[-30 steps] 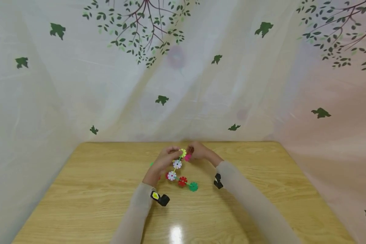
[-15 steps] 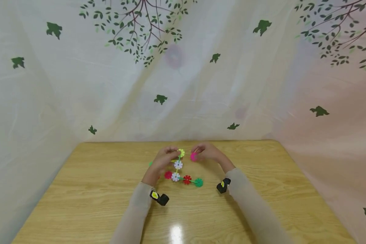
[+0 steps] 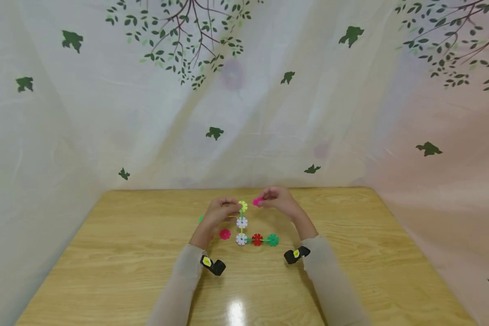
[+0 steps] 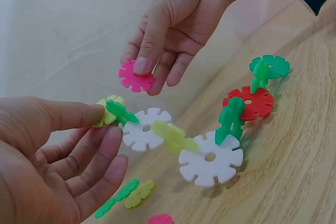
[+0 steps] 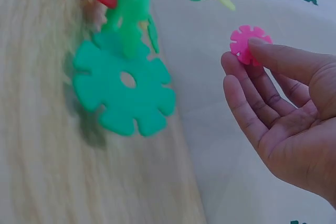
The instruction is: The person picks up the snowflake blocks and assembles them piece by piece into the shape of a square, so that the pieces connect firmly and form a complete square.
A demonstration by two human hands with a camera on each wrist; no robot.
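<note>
My left hand [image 3: 216, 219] pinches a yellow notched snowflake disc [image 3: 243, 206] between thumb and fingers. It is one end of a chain of linked discs bent in an L. From it follow a green link [image 4: 122, 113], a white disc [image 4: 148, 130], a yellow link [image 4: 173, 138] and a second white disc [image 4: 211, 160]. A red disc [image 4: 252, 103] and a teal-green disc [image 5: 123, 85], joined by green links, form the other arm. Between thumb and fingertips, my right hand [image 3: 283, 202] holds a separate pink disc [image 4: 135, 78], a short gap to the right of the yellow one.
Loose pieces lie on the wooden table [image 3: 106, 271] by the left hand: a pink disc [image 3: 225, 234], a green piece [image 4: 128, 189] and a yellow piece [image 4: 140, 194]. A pale printed cloth [image 3: 261, 149] hangs behind the table's back edge.
My right hand has drawn away rightward from the yellow disc with the pink disc, turning palm-up a little. The chain's lower arm has swung right, uncovering the loose pink disc. The left hand has barely moved.
</note>
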